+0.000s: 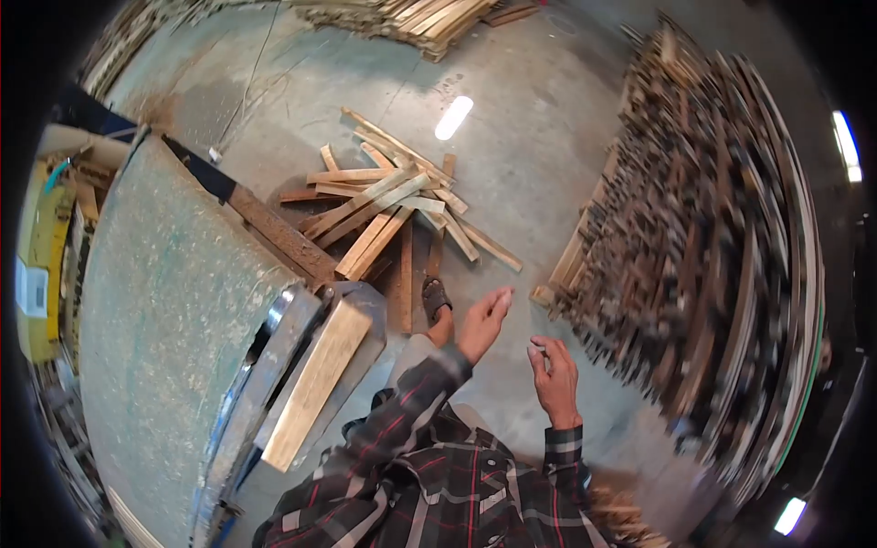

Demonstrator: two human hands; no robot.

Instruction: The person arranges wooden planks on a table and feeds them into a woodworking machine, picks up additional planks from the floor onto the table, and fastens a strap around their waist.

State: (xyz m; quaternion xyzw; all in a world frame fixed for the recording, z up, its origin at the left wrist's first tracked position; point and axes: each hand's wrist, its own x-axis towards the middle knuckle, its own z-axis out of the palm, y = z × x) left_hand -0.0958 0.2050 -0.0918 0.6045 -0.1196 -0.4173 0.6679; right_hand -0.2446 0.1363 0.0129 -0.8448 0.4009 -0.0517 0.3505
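My left hand (484,323) hangs in the air above the concrete floor, its fingers extended and nothing in them. To its right my right hand (554,378) is also raised, empty, with thumb and fingers apart. The two hands do not touch. A squared wooden piece (320,384) lies on the metal edge of the machine, left of my hands. Beyond my left hand, a loose heap of wooden sticks (379,205) lies on the floor beside my sandaled foot (437,300).
A large machine with a worn green tabletop (174,301) fills the left side. On the right stands a tall stack of wooden strips (676,247). More boards (425,20) lie at the far top. A yellow machine (46,256) is at the far left.
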